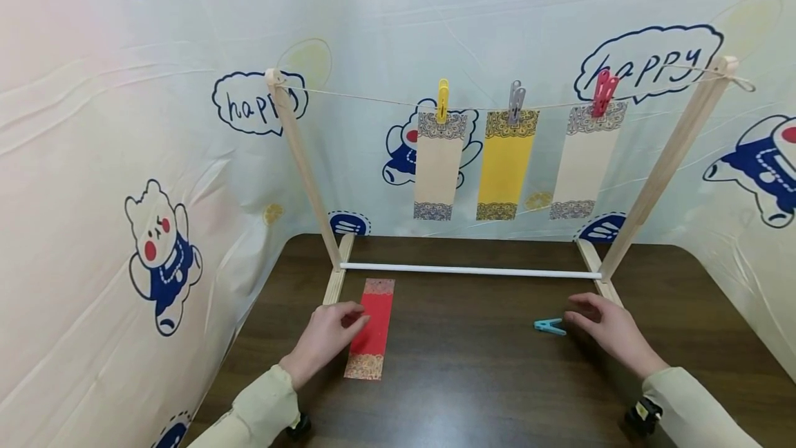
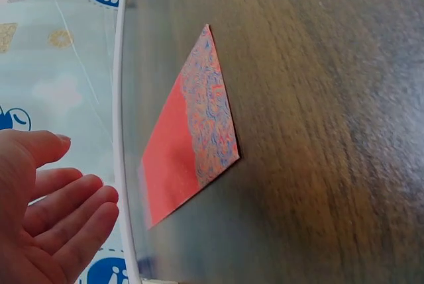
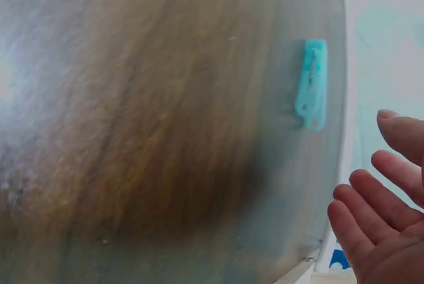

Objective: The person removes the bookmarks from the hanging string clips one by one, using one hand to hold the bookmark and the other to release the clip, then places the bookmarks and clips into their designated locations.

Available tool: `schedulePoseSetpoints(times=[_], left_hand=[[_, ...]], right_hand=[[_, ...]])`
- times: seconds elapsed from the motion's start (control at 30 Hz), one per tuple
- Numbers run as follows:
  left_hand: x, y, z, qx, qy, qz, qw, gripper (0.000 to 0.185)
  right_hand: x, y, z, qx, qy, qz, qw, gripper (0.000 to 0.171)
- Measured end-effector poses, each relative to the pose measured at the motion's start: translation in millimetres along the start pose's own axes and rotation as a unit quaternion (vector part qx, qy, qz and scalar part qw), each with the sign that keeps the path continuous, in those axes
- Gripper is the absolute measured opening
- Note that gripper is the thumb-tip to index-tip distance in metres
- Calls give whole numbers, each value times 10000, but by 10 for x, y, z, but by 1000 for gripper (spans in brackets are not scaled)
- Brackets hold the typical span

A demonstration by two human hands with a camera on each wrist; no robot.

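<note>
A red paper strip (image 1: 375, 323) with patterned ends lies flat on the brown table (image 1: 460, 379). My left hand (image 1: 328, 336) hovers at its left edge, fingers loosely bent, holding nothing. In the left wrist view the red strip (image 2: 173, 151) lies beyond the fingertips. To the right, a light blue clothespin (image 1: 550, 326) rests on the table. Just right of it is my right hand (image 1: 606, 327), thumb and fingers apart with nothing between them. The right wrist view shows the blue clothespin (image 3: 313, 85) apart from the relaxed fingers.
Behind stands a wooden frame (image 1: 668, 168) with a white crossbar (image 1: 466, 269) low over the table. From its string (image 1: 367, 97) hang a beige strip (image 1: 437, 168), a yellow strip (image 1: 505, 168) and a white strip (image 1: 584, 164), each under a clothespin. A printed curtain (image 1: 186, 33) surrounds the table.
</note>
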State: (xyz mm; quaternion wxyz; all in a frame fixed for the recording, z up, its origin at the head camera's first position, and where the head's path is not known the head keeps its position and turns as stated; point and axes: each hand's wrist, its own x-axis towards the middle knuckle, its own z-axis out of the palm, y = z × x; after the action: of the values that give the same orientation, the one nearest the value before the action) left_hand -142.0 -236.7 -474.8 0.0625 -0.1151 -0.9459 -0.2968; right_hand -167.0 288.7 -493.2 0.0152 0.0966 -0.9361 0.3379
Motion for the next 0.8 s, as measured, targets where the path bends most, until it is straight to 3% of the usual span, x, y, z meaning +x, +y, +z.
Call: schedulePoseSetpoints(times=[0.37,0.8], left_hand=[[58,78,-2,-107,59,51,9999,28],[74,113,30,-103,53,88,9999,26]], right_hand=[[9,-169,-38,3,326,-440,9985,37],[31,-367,-75,-175,411,-786,9959,38]])
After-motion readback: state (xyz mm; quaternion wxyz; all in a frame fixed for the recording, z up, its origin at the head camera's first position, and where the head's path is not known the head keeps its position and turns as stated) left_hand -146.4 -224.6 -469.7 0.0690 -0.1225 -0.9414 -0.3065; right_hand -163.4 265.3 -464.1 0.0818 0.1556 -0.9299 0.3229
